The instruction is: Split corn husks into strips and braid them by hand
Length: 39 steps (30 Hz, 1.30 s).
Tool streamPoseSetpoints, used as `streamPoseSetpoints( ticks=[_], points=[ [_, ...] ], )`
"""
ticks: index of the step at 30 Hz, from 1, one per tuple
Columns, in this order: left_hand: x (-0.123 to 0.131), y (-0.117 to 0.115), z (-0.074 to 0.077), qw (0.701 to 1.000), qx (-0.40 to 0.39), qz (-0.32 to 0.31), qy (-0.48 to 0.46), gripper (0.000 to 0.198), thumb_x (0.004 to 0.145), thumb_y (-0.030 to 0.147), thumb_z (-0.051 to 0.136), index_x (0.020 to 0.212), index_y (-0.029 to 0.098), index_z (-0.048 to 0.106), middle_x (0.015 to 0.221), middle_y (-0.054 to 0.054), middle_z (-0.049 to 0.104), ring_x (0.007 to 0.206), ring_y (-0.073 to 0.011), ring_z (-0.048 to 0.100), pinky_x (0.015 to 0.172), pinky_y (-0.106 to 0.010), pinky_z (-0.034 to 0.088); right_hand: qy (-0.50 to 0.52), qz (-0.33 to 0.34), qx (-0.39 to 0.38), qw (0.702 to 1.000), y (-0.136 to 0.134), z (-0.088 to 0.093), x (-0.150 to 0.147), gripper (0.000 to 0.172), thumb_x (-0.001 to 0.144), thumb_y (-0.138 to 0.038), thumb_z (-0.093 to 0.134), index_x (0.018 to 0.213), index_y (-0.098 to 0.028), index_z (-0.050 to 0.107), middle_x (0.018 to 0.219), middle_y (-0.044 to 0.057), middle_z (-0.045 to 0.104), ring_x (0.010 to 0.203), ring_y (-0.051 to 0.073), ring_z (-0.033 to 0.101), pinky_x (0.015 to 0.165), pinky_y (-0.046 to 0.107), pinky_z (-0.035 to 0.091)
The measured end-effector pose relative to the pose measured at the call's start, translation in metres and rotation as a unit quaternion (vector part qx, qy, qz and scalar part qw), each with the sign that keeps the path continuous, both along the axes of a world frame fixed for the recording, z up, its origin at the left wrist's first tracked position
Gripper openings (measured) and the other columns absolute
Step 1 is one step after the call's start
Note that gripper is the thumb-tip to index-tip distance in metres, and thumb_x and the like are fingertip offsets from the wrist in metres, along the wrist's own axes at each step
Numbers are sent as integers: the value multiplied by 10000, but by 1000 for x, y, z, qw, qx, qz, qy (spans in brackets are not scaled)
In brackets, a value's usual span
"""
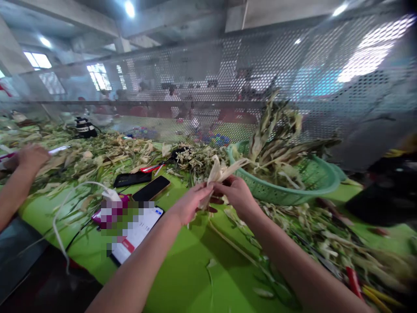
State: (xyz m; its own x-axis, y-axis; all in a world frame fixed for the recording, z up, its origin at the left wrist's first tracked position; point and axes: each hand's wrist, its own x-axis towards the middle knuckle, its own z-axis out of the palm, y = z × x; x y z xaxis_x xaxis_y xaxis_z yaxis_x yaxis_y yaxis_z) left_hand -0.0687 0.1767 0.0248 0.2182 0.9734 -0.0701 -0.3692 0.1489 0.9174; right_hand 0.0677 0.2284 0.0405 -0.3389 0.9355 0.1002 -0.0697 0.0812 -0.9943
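Pale corn husk strips are pinched between my two hands above the green tabletop. My left hand closes its thumb and fingers on the lower part of the husk. On the other side, my right hand grips the same husk, its thumb close to the left thumb. One strip sticks out to the upper right, toward a green plastic basket with dried husks in it. A thin stalk lies on the table below my hands.
Left of my arm lie a lit phone, a dark phone and a purple power bank with a white cable. Husk scraps heap along the back and right. A perforated metal partition stands behind. Another person's hand is at left.
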Motion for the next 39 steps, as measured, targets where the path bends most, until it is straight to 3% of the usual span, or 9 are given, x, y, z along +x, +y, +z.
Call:
streamPoseSetpoints(
  ticks=[4, 6, 10, 21, 27, 35, 39],
  points=[
    [8, 0, -5, 995, 11, 66, 69, 351, 757, 476, 671, 808, 152, 547, 620, 28, 513, 513, -79, 492, 543, -220, 457, 29, -18, 26, 999, 3, -4, 0, 317, 547, -396, 813, 705, -181, 644, 633, 10, 655, 597, 173, 577, 574, 291, 455],
    [11, 0, -7, 992, 13, 76, 104, 372, 759, 511, 646, 761, 159, 525, 552, 63, 414, 460, -62, 388, 477, -199, 381, 57, -11, 10, 998, 2, -4, -1, 339, 544, -410, 818, 713, -177, 640, 601, -3, 631, 532, 142, 535, 527, 270, 427],
    [14, -2, -6, 984, 18, 73, 163, 376, 776, 529, 599, 769, 155, 562, 544, 70, 342, 467, -65, 324, 440, -193, 262, 93, -5, -24, 995, 2, 1, 2, 339, 591, -435, 795, 723, -153, 660, 538, -19, 573, 416, 83, 399, 416, 231, 309],
    [7, -8, 5, 963, 63, 79, 249, 442, 815, 600, 522, 749, 166, 575, 566, 58, 317, 491, -82, 282, 468, -219, 225, 145, -111, 36, 983, 21, 23, 29, 351, 653, -502, 739, 749, -170, 675, 649, 1, 594, 497, 100, 450, 452, 234, 348],
    [6, -13, 17, 917, 124, 112, 362, 433, 875, 554, 450, 711, 176, 583, 569, 44, 341, 506, -101, 310, 504, -239, 221, 156, -156, 60, 974, 22, 34, 36, 349, 640, -506, 761, 708, -177, 667, 598, -25, 532, 488, 86, 394, 435, 228, 289],
    [-14, -10, 24, 873, 166, 173, 425, 397, 892, 509, 431, 681, 191, 540, 561, 37, 382, 543, -127, 358, 544, -242, 243, 203, -173, 84, 960, 31, 55, 64, 302, 646, -453, 779, 734, -189, 662, 612, -24, 520, 482, 74, 397, 418, 214, 309],
    [-19, -11, 40, 812, 174, 189, 524, 384, 916, 468, 392, 674, 199, 523, 571, 21, 447, 551, -143, 414, 559, -247, 251, 208, -187, 150, 948, 23, 78, 81, 199, 712, -372, 745, 801, -215, 664, 723, 5, 585, 582, 101, 509, 515, 228, 417]
  ],
)
